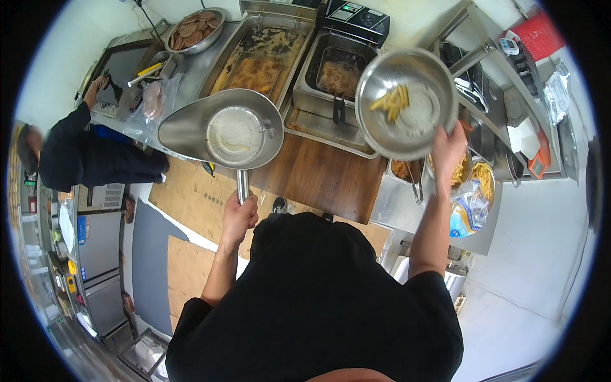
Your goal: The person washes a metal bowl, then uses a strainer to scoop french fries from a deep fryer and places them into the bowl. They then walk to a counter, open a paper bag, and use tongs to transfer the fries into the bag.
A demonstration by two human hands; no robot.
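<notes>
My left hand (240, 215) grips the short upright handle of a wide stainless-steel scoop (181, 129). A little pale residue shows on the scoop's floor, which otherwise looks bare. My right hand (449, 148) holds a round stainless-steel bowl (374, 129) by its near right rim, tilted towards me. Several French fries (394, 102) lie in the bowl's left half, slightly blurred. Scoop and bowl are both raised above the counter and stand apart from each other. The fingers under the bowl are hidden.
Beyond are a wide deep fryer (258, 71) with bubbling oil and a smaller fryer (339, 71) with a basket. A wooden board (329, 176) lies before me. More fries (483, 176), a plastic bag (468, 210) and tongs (416, 186) are right. Another person (86, 148) works at a griddle (114, 71).
</notes>
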